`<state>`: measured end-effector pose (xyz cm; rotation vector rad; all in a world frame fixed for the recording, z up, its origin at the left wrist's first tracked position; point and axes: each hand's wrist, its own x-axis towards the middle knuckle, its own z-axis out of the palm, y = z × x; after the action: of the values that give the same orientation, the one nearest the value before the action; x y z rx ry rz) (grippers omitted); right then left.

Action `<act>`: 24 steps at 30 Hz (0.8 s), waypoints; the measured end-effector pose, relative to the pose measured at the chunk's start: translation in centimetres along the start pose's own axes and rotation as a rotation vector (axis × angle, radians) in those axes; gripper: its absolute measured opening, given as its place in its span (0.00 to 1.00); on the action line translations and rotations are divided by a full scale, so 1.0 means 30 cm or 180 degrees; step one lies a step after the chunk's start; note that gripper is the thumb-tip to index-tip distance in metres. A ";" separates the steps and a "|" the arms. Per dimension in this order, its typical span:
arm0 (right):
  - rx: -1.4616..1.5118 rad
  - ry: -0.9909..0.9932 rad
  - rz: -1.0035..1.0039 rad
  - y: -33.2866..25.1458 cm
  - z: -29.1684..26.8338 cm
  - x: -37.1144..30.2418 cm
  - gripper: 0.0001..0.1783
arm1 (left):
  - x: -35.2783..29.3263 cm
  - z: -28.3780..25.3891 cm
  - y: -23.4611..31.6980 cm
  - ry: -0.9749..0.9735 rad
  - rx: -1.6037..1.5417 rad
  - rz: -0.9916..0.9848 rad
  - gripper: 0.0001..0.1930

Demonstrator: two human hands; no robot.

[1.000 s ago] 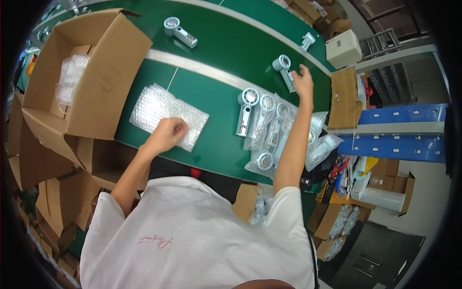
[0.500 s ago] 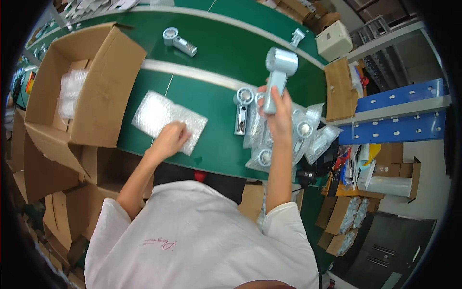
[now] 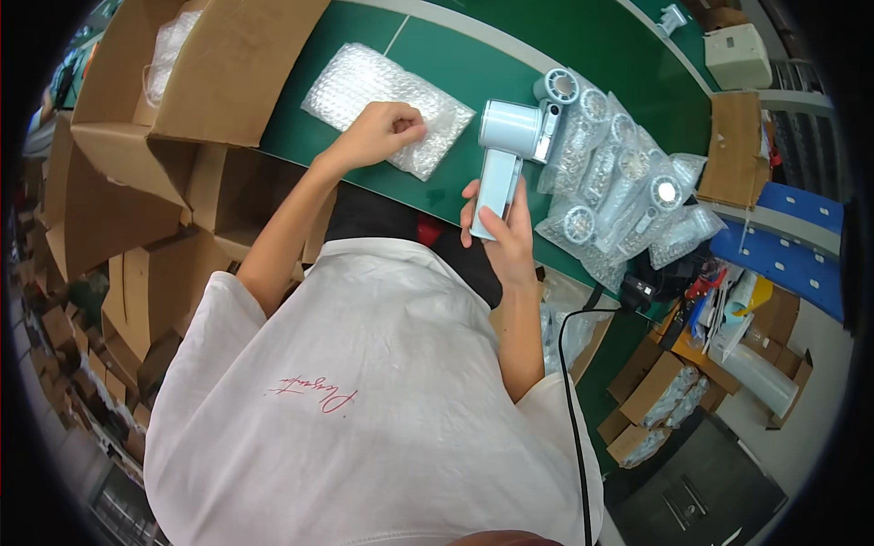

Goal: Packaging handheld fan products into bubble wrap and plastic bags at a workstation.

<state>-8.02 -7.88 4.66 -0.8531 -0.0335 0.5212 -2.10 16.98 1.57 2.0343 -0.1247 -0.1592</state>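
Observation:
My right hand [image 3: 503, 223] is wrapped round the handle of a pale blue handheld fan [image 3: 510, 132], held with its round head up near the table's front edge. My left hand [image 3: 378, 134] is closed, its fingers pinched at a flat bubble-wrap bag [image 3: 350, 86] lying on the green table. Whether a layer of the bag is between the fingertips is hard to see. Just behind the held fan lies another handheld fan [image 3: 557, 87], partly covered by it. To the right lies a pile of fans in bubble-wrap bags [image 3: 624, 168].
An open cardboard box [image 3: 241, 68] with bubble wrap inside stands at the left. More cartons [image 3: 127, 291] crowd the floor there. A black cable [image 3: 563, 350] runs down past my right arm. At the right are a blue perforated rail [image 3: 801, 205] and a white box [image 3: 737, 56].
The view has shifted, moving the table up and left in the picture. My right hand has brought the fan lower and closer to me. My left hand stays at the bubble-wrap bag.

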 end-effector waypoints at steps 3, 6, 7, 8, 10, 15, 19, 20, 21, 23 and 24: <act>-0.1096 0.0203 -0.0405 0.063 0.020 0.028 0.32 | -0.003 0.026 -0.032 0.0034 -0.0261 0.0094 0.07; -0.1893 0.0289 -0.0655 0.111 -0.015 0.062 0.31 | -0.009 0.018 -0.045 0.0056 -0.0650 0.0067 0.07; -0.2335 0.0296 -0.0762 0.128 -0.038 0.079 0.30 | -0.007 0.010 -0.045 0.0081 -0.0955 0.0006 0.07; -0.2778 0.0309 -0.0867 0.142 -0.060 0.092 0.29 | -0.005 0.004 -0.046 0.0102 -0.1262 -0.0055 0.07; -0.3212 0.0327 -0.0968 0.144 -0.076 0.100 0.28 | -0.001 -0.009 -0.055 0.0119 -0.1561 -0.0123 0.08; -0.3624 0.0500 -0.0518 0.078 -0.046 0.102 0.27 | 0.002 -0.037 -0.073 0.0133 -0.2331 -0.0559 0.06; -0.4631 0.0543 -0.0608 0.009 -0.007 0.082 0.24 | 0.014 -0.054 0.016 0.0231 -0.1037 0.0062 0.06; -0.4644 0.0579 -0.0611 -0.013 0.018 0.076 0.24 | 0.013 -0.049 0.055 0.0204 -0.1050 0.0083 0.06; -0.4974 0.0592 -0.0797 -0.038 0.055 0.072 0.24 | 0.011 -0.033 0.106 0.0147 -0.0610 0.0436 0.06; -0.5596 0.0609 -0.1150 -0.081 0.123 0.060 0.25 | -0.007 0.006 0.226 0.0027 0.0293 0.1115 0.06; -0.5909 0.0609 -0.1325 -0.090 0.135 0.050 0.25 | -0.026 0.017 0.265 -0.0028 0.0742 0.1453 0.06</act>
<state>-6.51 -5.79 9.03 -2.6155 -0.5741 -0.1600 -3.09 13.07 8.49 2.1777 -0.6311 0.1396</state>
